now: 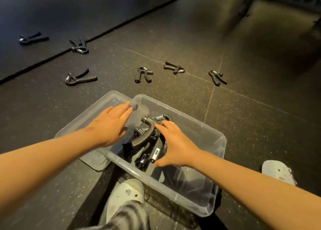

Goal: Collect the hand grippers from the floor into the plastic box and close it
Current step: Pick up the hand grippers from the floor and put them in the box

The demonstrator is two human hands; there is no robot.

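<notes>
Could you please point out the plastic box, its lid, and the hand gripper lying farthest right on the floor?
plastic box (pixel 219 169): head view, on its clear right wall.
lid (pixel 100 109): head view, on its bare far part.
rightmost hand gripper (pixel 215 76): head view, where its two arms meet.

dark speckled floor (pixel 251 108), black mat (pixel 60 9) at left. one hand gripper (pixel 33 38) on the mat, a second (pixel 79 46) at its edge, four more (pixel 79 78) (pixel 143 74) (pixel 173 68) (pixel 217 77) on the floor. nearer, plastic box (pixel 205 195) overlapping its lid (pixel 104 104).

hand grippers (pixel 146 139): black | plastic box (pixel 205 136): clear | floor (pixel 243 59): dark speckled
</notes>
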